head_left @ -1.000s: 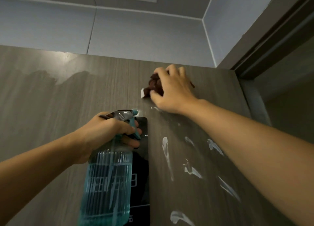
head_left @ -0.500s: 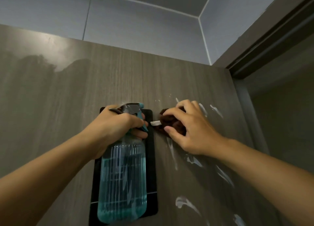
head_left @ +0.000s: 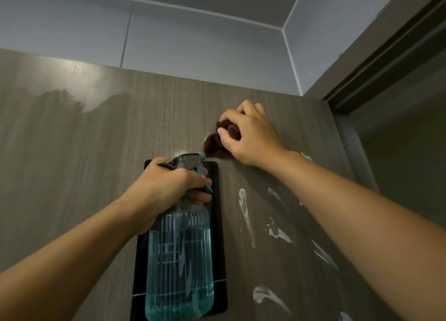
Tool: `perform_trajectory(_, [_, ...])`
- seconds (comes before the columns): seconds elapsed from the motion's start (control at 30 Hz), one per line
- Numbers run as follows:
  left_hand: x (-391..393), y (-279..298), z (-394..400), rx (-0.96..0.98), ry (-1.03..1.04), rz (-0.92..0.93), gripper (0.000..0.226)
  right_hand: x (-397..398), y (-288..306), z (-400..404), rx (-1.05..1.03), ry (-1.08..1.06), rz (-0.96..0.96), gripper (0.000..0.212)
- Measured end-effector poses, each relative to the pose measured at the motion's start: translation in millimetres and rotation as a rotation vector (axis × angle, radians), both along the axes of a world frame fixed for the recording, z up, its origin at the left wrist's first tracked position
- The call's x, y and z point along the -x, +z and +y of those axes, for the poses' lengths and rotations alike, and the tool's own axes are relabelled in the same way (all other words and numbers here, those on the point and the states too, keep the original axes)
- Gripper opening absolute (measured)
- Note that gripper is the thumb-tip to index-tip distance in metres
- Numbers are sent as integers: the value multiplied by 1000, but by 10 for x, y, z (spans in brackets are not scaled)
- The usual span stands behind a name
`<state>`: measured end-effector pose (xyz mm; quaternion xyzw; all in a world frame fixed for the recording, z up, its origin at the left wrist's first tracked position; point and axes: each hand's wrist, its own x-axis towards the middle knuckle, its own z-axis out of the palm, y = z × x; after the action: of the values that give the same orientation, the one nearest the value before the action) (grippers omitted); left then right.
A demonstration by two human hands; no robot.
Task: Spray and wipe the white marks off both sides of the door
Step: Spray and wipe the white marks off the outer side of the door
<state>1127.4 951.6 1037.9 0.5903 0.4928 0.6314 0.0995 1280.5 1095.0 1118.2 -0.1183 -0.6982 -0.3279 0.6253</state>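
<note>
Hands at work on a grey wood-grain door [head_left: 84, 176], seen from the person's own head looking forward and up toward the ceiling. A black rectangular panel [head_left: 218, 224] is fixed to the door and serves as the landmark. In front of that panel, the left hand [head_left: 166, 190] grasps the neck of a clear spray bottle [head_left: 179, 265] holding blue liquid, fingers curled round it with one over the teal trigger; the nozzle points up past the panel's top edge. The bottle's body covers most of the panel. Just above and to the right of the panel's top right corner, the right hand [head_left: 248, 135] clutches a bunched dark brown cloth [head_left: 216, 144] and presses it against the door. To the right of the panel, several white marks [head_left: 245, 214] streak the door, partly hidden behind the right forearm, and more lie lower right near the picture's bottom edge. Up and to the left of the panel, a darker wet-looking patch [head_left: 65, 101] spreads near the door's top edge. Far right of the panel stands the dark door frame [head_left: 386, 55].
</note>
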Motion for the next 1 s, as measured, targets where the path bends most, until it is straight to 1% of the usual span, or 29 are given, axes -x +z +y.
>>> perform_trajectory(0.07, [-25,-22,-23,-14,10,8,11,-93,-342,55,-45,11,-94,24])
perform_trajectory(0.17, [-62,-29,-60,-9,14,18,13,-276,-783,153,-101,-31,-230,32])
perform_trajectory(0.27, [-69,-27,-60,-12,27,10,13,-358,-845,193,-107,-70,-289,33])
perform_trajectory(0.33, [-76,-24,-58,-11,27,1,14,-316,-666,169,-100,-78,-231,33])
perform_trajectory(0.47, [-69,-18,-54,-5,26,-14,16,-128,-62,109,25,-68,37,27])
perform_trajectory(0.53, [-77,-12,-51,-11,32,-13,17,-53,95,82,78,-120,119,31])
perform_trajectory(0.57, [-82,-9,-51,-11,40,-11,17,-33,89,85,79,-143,119,36])
perform_trajectory(0.67, [-91,-16,-52,-1,48,-10,15,-108,-215,110,35,-172,17,52])
perform_trajectory(0.7, [-94,-19,-56,-2,51,-6,14,-161,-353,123,20,-177,-21,54])
perform_trajectory(0.83, [-104,-25,-60,-16,55,-16,15,-359,-897,163,-31,-160,-167,41])
perform_trajectory(0.9, [-114,-31,-57,-18,49,-32,17,-421,-1135,187,-69,-154,-271,41])
perform_trajectory(1.0, [-127,-34,-61,-22,56,-38,17,-460,-1198,208,-110,-189,-363,41])
